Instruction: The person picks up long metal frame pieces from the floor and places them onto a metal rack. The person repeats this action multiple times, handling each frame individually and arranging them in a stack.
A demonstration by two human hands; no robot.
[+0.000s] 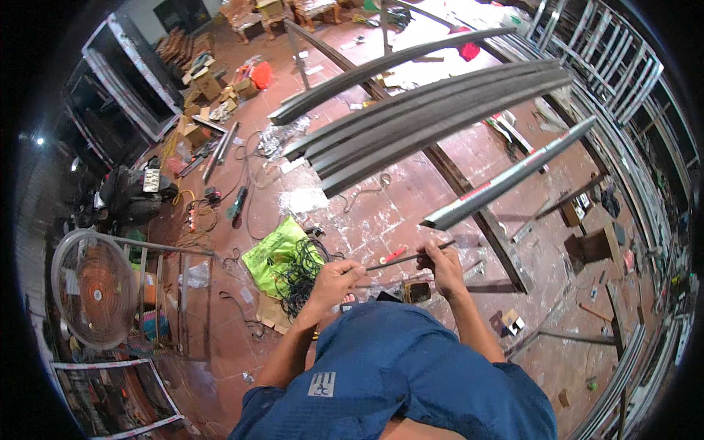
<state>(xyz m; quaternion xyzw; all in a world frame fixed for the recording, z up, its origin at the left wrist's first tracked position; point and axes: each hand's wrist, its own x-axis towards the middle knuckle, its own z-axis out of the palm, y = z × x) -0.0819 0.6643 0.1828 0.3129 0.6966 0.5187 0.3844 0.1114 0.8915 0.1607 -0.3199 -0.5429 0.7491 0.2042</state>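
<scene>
A thin dark strip [392, 260] stretches between my two hands in front of my body. My left hand [337, 284] is closed on its left end, the fingertips pinched together. Toward the other end, my right hand [442, 270] grips it, and a short piece sticks out beyond the fingers. Beside my left hand lies a tangle of black cord-like strips [302, 275], partly on a bright green bag [270, 253]. Ahead of my right hand, a grey metal profile [513, 176] with a cut end rests across the dark frame of a stand.
Several long grey profiles [433, 121] lie across the stand's dark rails [469, 194]. To the left are a round fan [95, 290], a power tool [237, 203] and loose cables on the tiled floor. Metal lengths [623, 66] lean along the right side.
</scene>
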